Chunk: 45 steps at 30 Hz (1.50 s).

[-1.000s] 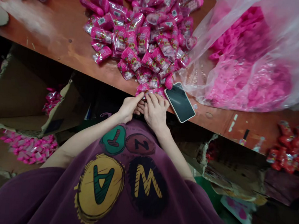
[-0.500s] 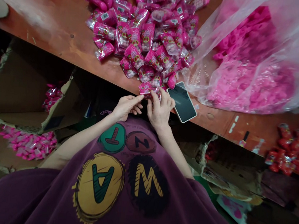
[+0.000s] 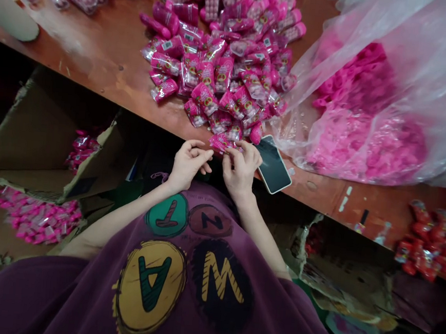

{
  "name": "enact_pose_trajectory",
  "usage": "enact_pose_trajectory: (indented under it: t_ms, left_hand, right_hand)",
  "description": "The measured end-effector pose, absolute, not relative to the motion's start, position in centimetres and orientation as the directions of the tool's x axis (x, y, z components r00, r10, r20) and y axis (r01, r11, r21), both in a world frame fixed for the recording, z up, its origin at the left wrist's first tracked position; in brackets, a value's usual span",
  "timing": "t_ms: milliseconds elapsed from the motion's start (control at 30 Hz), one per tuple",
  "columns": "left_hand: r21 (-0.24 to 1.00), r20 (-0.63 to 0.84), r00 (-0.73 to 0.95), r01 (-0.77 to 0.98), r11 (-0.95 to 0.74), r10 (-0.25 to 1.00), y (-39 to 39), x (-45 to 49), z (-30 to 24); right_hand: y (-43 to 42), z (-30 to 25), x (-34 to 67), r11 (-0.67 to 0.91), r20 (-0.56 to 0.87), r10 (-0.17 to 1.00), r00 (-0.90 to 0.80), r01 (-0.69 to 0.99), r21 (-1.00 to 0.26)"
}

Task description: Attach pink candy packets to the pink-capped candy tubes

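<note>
At the table's front edge lies a small pink printed wrapper [image 3: 219,142], partly hidden by fingers. My right hand [image 3: 242,168] has its fingers bent, thumb and fingertips closed on the wrapper's near right side. My left hand [image 3: 188,167] hovers just left of it, fingers loosely curled, thumb and index finger apart, with nothing visible between them. Beyond both hands spreads a pile of small clear containers in pink printed sleeves [image 3: 222,74], showing pale pink balls inside.
Right of my right hand lies a phone [image 3: 273,166]. A clear plastic bag [image 3: 367,142] of pink pieces sits beside it. Red wrapped items [image 3: 429,245] are at far right. Below the table stand cardboard boxes [image 3: 36,137], and pink pieces [image 3: 41,217] lie lower left.
My left thumb has come away from the wrapper, and its index finger has lifted. My right hand stays at the wrapper. The whole view has shifted slightly.
</note>
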State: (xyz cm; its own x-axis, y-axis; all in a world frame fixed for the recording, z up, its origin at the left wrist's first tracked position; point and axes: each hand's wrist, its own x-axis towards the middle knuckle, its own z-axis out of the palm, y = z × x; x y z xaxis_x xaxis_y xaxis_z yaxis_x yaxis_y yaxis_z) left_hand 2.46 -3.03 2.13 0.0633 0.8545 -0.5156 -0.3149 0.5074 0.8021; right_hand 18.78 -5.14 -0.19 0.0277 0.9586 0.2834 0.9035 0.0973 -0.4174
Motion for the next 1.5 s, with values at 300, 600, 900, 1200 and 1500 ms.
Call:
enact_pose_trajectory:
  t_ms: [300,600,900,1200,1500]
  left_hand:
    - [0.719,-0.481,0.129,-0.507,0.475,0.867,-0.9,0.0,4.6]
    - [0.642,-0.465,0.088,-0.651,0.404,0.881,1.7,-4.6,4.4]
    - [0.552,-0.521,0.021,-0.754,0.355,0.853,2.6,-7.2,2.7]
    - [0.472,-0.593,0.055,-0.785,0.402,0.803,1.5,-8.0,2.3]
    - [0.427,-0.602,0.069,-0.814,0.393,0.796,1.5,-8.5,2.5]
  right_hand:
    - [-0.9,2.2,14.8,0.211,0.255,0.967,-0.006,0.581,-0.786]
    - [3.8,5.6,12.8,0.454,0.326,0.89,-0.32,0.544,-0.706]
    - [22.5,11.2,10.8,0.488,0.268,0.867,-0.421,0.828,-0.278]
    - [36.0,7.6,3.1,0.014,-0.032,0.999,-0.023,0.969,-0.248]
    - [37.6,5.5,0.6,-0.126,-0.128,0.987,0.1,0.969,-0.211]
